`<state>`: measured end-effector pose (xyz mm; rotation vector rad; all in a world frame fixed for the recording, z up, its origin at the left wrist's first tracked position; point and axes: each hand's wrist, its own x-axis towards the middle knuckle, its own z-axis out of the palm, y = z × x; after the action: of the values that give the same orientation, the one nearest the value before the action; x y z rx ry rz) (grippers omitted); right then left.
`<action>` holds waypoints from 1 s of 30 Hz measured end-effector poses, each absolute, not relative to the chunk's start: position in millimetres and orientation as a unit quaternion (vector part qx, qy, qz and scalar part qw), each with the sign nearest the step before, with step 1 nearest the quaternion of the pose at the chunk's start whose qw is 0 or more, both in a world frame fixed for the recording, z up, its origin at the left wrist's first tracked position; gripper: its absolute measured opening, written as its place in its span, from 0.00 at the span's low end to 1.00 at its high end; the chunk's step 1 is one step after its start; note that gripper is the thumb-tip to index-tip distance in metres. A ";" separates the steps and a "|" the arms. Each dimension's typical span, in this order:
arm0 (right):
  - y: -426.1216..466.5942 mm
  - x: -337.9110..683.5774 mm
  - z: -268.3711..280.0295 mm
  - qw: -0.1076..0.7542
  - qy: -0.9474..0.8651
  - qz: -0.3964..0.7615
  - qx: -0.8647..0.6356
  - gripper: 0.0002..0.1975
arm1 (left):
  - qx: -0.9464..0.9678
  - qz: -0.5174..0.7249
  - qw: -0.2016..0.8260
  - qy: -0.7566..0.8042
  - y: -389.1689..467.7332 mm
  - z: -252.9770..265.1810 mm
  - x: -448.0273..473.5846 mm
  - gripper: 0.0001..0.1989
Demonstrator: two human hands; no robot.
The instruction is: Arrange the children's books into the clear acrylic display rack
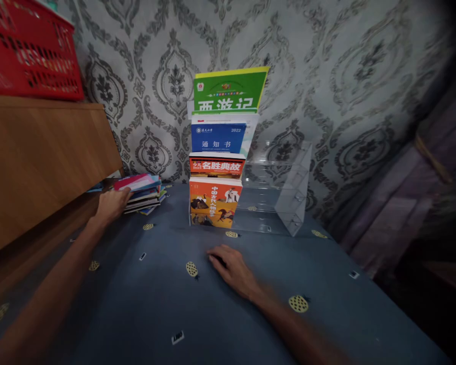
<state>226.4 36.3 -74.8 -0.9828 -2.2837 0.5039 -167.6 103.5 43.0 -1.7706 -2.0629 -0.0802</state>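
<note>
My left hand (113,204) reaches to the near left corner of a stack of thin books (142,202). Its bent fingers close at the edge of the pink-covered book (136,181) on top; the fingertips are partly hidden. On the blue cloth, my right hand (231,267) rests holding nothing, its fingers loosely curved and the thumb apart. Beyond it stands a clear tiered rack (294,195). Its left column holds an orange book (216,203) in front, a red-orange book (217,166), a blue booklet (218,138) and a green book (231,88) at the back.
A wooden cabinet (45,162) borders the left side and carries a red plastic basket (32,50). Patterned wallpaper (175,76) rises behind the rack. The table's blue cloth (137,314) has pineapple prints. At the right hangs a tied curtain (399,203).
</note>
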 end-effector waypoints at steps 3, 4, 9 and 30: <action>36.2 225.9 -74.9 0.296 -0.860 0.183 -0.372 0.13 | -0.624 -0.035 0.215 -0.751 102.6 45.2 -161.6 0.25; 36.3 225.7 -75.2 0.298 -0.860 0.182 -0.373 0.13 | -0.620 -0.039 0.215 -0.753 102.7 44.6 -161.0 0.25; 37.4 226.4 -77.5 0.307 -0.857 0.187 -0.369 0.13 | -0.710 -0.096 0.144 -0.683 106.8 28.4 -174.1 0.29; 39.3 228.6 -82.7 0.320 -0.854 0.196 -0.359 0.12 | -0.694 -0.109 0.123 -0.701 127.7 40.4 -205.8 0.22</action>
<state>228.6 39.3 -82.7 -0.9425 -2.2453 0.5163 -205.8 127.7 40.4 -2.0251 -2.0454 -0.3191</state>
